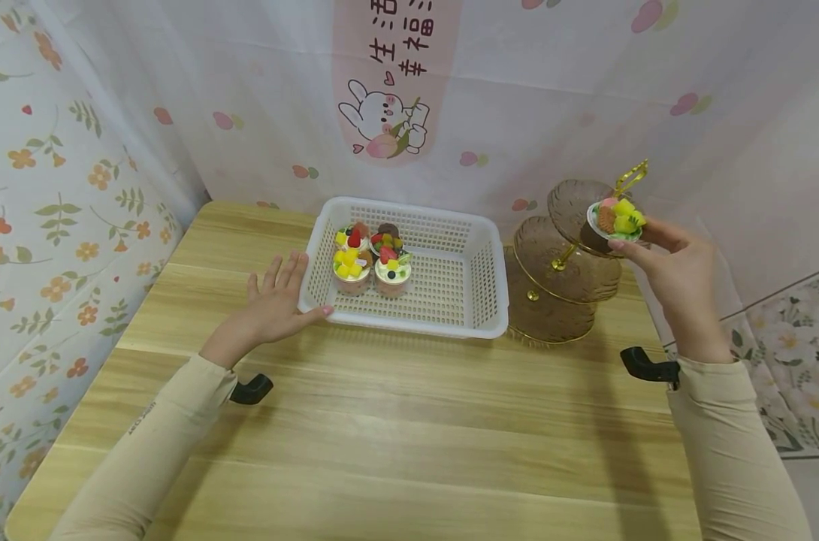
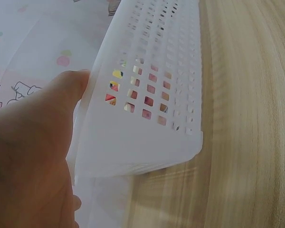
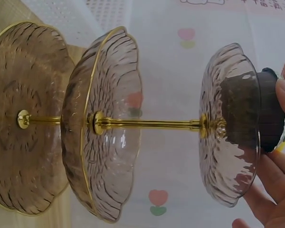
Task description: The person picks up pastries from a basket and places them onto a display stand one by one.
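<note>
My right hand (image 1: pixel 683 282) grips a toy cupcake (image 1: pixel 618 219) by its dark brown cup, with yellow, brown and pink pieces on top. In the right wrist view the cup (image 3: pixel 270 111) overlaps the top plate (image 3: pixel 230 180) of a three-tier stand (image 1: pixel 565 274) with smoky clear plates and gold stem. The left hand (image 1: pixel 270 304) rests at the left front corner of a white perforated basket (image 1: pixel 409 324), fingers straight along the side and thumb on the front rim. Inside the basket's left half stand several fruit-topped cupcakes (image 1: pixel 391 276).
The stand is just right of the basket on a wooden table (image 1: pixel 409 428). A printed curtain (image 1: pixel 247 98) hangs close behind both. A gold handle (image 1: pixel 631 177) rises above the stand's top plate, beside the held cupcake.
</note>
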